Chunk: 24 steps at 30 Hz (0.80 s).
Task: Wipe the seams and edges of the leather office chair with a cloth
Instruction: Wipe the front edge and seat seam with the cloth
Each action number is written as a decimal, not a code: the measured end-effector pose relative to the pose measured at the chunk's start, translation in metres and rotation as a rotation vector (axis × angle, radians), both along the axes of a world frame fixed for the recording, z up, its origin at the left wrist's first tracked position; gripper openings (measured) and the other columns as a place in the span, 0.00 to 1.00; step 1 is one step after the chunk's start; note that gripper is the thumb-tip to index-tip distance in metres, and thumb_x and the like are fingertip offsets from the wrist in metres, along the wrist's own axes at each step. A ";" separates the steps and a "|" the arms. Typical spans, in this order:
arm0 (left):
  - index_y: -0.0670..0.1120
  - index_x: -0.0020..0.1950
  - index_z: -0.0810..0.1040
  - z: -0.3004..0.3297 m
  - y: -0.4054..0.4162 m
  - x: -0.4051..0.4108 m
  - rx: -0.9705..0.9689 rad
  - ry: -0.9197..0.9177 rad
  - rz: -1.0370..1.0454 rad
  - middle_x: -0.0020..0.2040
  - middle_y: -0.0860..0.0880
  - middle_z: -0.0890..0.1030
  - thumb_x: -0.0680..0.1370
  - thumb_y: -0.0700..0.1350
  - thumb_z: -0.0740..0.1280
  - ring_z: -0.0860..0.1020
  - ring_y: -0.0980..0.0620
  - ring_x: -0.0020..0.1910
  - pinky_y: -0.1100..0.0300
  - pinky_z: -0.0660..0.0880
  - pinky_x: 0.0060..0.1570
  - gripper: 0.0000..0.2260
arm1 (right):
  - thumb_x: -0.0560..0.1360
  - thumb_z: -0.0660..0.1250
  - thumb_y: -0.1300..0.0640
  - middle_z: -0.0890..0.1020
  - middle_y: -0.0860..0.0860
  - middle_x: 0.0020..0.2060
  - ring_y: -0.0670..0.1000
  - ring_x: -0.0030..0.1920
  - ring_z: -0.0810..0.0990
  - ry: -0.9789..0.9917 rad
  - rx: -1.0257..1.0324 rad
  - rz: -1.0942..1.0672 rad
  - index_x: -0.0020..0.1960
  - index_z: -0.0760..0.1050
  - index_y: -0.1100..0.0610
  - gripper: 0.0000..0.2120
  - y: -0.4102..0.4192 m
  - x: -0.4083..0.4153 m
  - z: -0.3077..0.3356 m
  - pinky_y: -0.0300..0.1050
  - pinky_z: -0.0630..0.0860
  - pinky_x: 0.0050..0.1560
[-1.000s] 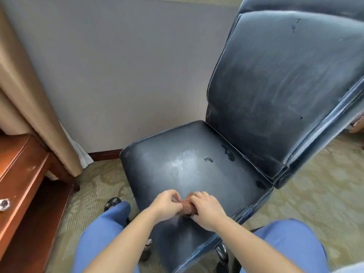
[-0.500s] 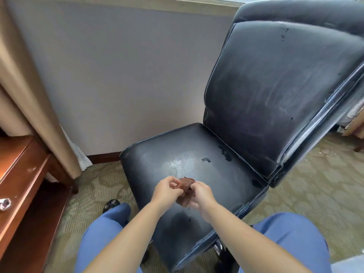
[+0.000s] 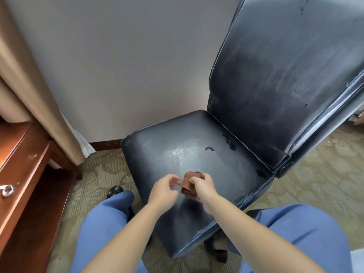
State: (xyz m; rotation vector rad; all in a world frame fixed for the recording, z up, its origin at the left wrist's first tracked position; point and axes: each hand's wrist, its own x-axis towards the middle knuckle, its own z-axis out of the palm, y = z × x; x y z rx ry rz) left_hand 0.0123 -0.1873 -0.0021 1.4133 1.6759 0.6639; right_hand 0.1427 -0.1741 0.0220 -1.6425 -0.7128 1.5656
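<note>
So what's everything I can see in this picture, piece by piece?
leather office chair: one, black and worn, centre, facing the person
cloth: one, brown, folded, held over the seat's front
wall: one, grey, behind the chair
curtain: one, tan, hanging at left, with a white layer behind it
wooden desk: one, reddish brown, far left
drawer knob: one, clear and shiny, on the desk's front
carpet: one, patterned olive green, covering the floor
trousers: one pair, blue, bottom of the picture
shoes: two, black, beside and under the seat
left hand: one, fingers loosely curled, just left of the cloth
right hand: one, gripping the cloth
</note>
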 end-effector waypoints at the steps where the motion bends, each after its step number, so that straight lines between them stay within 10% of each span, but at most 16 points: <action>1: 0.50 0.63 0.76 -0.005 -0.002 -0.003 -0.004 0.133 -0.051 0.60 0.54 0.78 0.73 0.34 0.62 0.75 0.52 0.62 0.60 0.71 0.62 0.20 | 0.74 0.60 0.67 0.78 0.53 0.44 0.50 0.37 0.79 -0.072 0.052 0.043 0.51 0.68 0.54 0.10 -0.001 0.003 -0.002 0.40 0.78 0.33; 11: 0.52 0.80 0.46 -0.039 -0.015 -0.010 -0.139 0.757 -0.578 0.80 0.51 0.43 0.81 0.50 0.53 0.45 0.51 0.78 0.44 0.49 0.74 0.28 | 0.72 0.61 0.61 0.75 0.48 0.55 0.54 0.57 0.72 -1.121 0.564 0.896 0.64 0.69 0.49 0.21 -0.003 0.043 -0.041 0.47 0.70 0.52; 24: 0.55 0.79 0.44 -0.041 -0.008 -0.022 -0.205 0.731 -0.598 0.80 0.55 0.41 0.81 0.51 0.54 0.42 0.54 0.78 0.40 0.47 0.74 0.30 | 0.73 0.65 0.55 0.78 0.49 0.50 0.54 0.52 0.74 -1.047 0.780 1.174 0.54 0.75 0.55 0.11 -0.016 0.054 -0.058 0.50 0.72 0.51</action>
